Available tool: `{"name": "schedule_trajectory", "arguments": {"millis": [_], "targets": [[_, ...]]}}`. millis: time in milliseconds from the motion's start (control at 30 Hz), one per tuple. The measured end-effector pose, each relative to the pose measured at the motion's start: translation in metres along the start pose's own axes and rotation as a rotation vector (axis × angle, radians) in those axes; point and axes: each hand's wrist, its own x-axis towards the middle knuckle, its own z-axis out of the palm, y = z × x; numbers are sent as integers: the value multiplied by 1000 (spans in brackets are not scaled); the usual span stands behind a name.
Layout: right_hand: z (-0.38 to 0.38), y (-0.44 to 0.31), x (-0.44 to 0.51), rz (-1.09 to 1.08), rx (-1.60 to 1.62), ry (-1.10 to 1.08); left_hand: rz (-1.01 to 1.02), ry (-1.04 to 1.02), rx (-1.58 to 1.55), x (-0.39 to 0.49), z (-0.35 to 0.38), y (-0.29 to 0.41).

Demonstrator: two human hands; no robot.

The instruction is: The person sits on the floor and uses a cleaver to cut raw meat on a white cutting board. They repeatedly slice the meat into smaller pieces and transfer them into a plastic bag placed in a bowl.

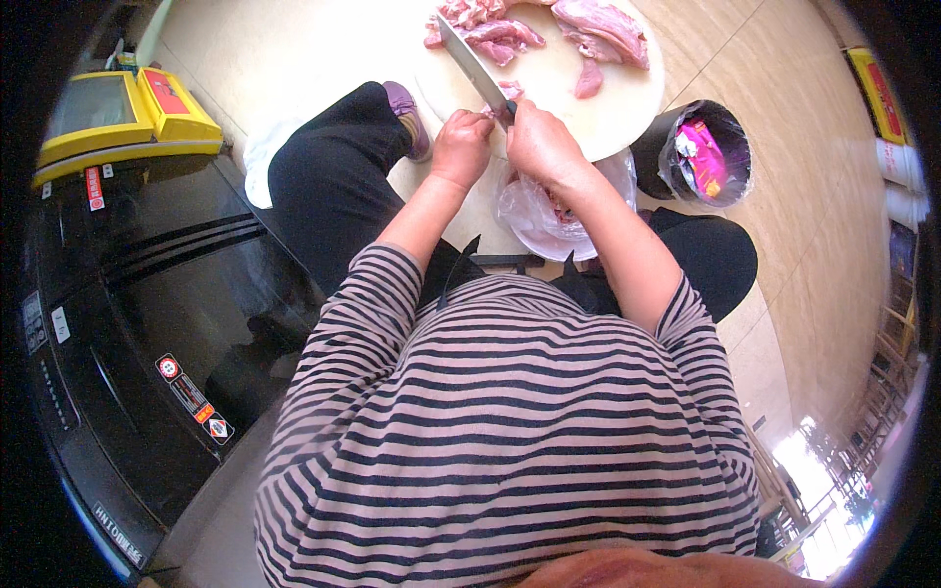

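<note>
A round white cutting board (625, 110) lies before me with raw meat on it. My right hand (542, 143) grips the dark handle of a kitchen cleaver (474, 66), whose broad blade points away to the upper left. Close beside the handle, the fingers of my left hand (462, 151) pinch a small bit of raw meat (487, 112) at the board's near edge. Another small meat piece (510, 90) lies just right of the blade. Cut meat (503, 38) sits beyond the blade, and a larger chunk (603, 31) rests at the far right with a small strip (588, 79) below it.
Below the board, partly under my right forearm, stands a plastic-lined bowl (533, 213) with meat inside. A lined black bin (654, 165) holding a pink wrapper (702, 158) is on the right. A black glossy appliance (184, 294) stands left, near my knee.
</note>
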Motion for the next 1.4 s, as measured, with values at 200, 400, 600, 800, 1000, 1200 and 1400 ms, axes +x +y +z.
{"name": "schedule_trajectory", "arguments": {"millis": [200, 400, 600, 800, 1000, 1200, 1400], "targets": [[-10, 27, -43, 32, -23, -41, -69, 15, -3, -4, -4, -6], [-25, 54, -84, 51, 79, 6, -302, 27, -129, 1, -2, -5], [-50, 55, -92, 25, 187, 187, -362, -122, -36, 24, -6, -16], [-76, 60, -92, 56, 238, 372, -423, 44, -81, 88, -13, -33], [-80, 68, -91, 116, 269, 361, -524, -70, -241, 188, 9, -72], [-72, 74, -91, 19, 279, 411, -318, -61, 339, 213, 20, -83], [-72, 74, -94, -4, 281, 386, -308, -142, 149, 213, 11, -71]]}}
